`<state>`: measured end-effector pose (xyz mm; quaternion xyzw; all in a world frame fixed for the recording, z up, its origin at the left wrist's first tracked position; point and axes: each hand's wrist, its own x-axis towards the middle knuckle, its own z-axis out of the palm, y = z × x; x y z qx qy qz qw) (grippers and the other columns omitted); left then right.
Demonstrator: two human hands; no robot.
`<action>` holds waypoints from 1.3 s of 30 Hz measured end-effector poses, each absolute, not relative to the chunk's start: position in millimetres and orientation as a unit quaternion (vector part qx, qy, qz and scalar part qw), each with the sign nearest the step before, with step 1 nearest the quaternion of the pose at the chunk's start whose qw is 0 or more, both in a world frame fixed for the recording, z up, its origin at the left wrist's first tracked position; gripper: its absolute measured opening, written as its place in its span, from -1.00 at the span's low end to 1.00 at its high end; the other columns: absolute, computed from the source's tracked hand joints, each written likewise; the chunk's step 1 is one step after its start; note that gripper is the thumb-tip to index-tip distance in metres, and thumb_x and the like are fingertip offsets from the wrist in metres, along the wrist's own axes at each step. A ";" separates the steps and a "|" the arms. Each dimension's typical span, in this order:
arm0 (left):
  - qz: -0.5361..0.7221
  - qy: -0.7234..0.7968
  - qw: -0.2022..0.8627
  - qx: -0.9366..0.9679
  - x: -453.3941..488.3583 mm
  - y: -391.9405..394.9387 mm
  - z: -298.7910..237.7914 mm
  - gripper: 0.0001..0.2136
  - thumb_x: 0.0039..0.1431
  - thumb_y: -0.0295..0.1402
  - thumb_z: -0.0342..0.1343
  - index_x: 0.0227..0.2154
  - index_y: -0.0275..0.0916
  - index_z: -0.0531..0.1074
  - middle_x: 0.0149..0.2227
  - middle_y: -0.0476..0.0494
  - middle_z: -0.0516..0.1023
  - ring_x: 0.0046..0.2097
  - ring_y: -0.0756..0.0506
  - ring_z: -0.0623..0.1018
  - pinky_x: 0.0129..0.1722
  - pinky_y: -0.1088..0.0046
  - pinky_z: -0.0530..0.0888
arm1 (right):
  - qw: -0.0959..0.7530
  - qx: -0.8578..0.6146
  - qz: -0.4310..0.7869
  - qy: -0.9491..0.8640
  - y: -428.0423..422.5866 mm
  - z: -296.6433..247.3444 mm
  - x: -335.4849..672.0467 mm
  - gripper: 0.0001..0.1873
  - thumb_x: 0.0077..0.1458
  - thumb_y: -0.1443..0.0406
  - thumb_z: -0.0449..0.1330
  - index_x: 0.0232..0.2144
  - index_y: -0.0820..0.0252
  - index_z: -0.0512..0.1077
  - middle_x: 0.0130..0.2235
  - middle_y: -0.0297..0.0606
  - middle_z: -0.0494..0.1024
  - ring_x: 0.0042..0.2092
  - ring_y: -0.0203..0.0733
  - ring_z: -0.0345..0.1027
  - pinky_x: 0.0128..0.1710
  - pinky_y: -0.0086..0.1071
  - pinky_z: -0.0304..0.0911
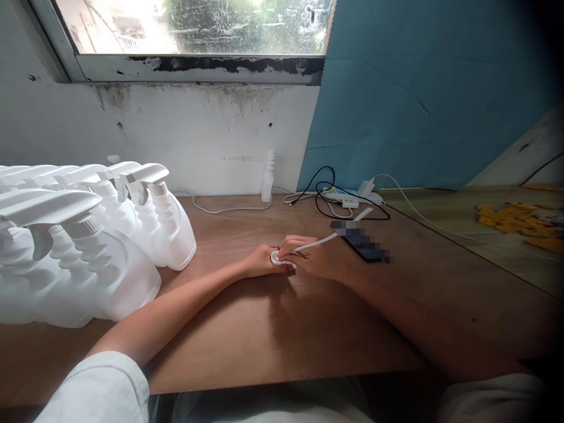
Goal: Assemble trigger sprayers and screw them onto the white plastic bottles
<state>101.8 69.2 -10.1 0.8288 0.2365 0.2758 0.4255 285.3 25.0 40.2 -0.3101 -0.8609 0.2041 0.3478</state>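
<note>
The left hand [261,262] is pinching the white cap [276,257] on the bench [273,329]; the right hand [318,259] is gripping the thin tube [318,241]; holding it straight is probably helping.

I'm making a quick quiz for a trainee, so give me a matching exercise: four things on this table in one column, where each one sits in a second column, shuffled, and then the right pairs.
Things
1. spray bottles
2. small white bottle
3. phone
4. white cap with tube

Places
A. held between the left hand and the right hand
B. grouped on the left side of the table
C. lying flat just right of the right hand
D. upright by the wall below the window

Pairs: 1-B, 2-D, 3-C, 4-A
</note>
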 end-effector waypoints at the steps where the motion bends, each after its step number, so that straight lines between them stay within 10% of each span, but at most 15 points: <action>1: 0.274 0.235 0.424 0.831 101.7 69.5 -10.2 -0.67 0.04 -0.14 0.22 -0.29 -0.35 0.54 -0.22 -0.15 0.56 -0.18 -0.10 0.53 -0.17 0.49 0.42 | 0.342 -0.311 0.200 -0.864 23.8 41.4 285.4 -0.72 0.24 0.17 0.12 -0.39 0.18 0.53 -0.35 -0.20 0.53 -0.34 -0.24 0.38 -0.33 -0.36 0.25; 34: 0.280 0.333 0.453 0.778 102.5 67.4 -8.3 -0.67 -0.06 -0.24 0.28 -0.23 -0.31 0.50 -0.24 -0.07 0.56 -0.18 -0.10 0.52 -0.18 0.44 0.45 | 0.445 -0.316 0.303 -0.781 33.4 18.7 256.3 -0.73 0.18 0.13 0.15 -0.44 0.17 0.45 -0.26 -0.20 0.50 -0.16 -0.15 0.41 -0.09 -0.26 0.31; 39: 0.259 0.278 0.441 0.813 98.4 68.3 -0.2 -0.49 -0.05 -0.02 0.29 -0.11 -0.28 0.47 -0.13 -0.13 0.55 -0.09 -0.14 0.51 -0.10 0.42 0.43 | 0.433 -0.321 0.317 -0.780 30.8 24.8 262.9 -0.65 0.17 0.04 0.16 -0.46 0.18 0.46 -0.25 -0.18 0.51 -0.17 -0.14 0.41 -0.10 -0.26 0.31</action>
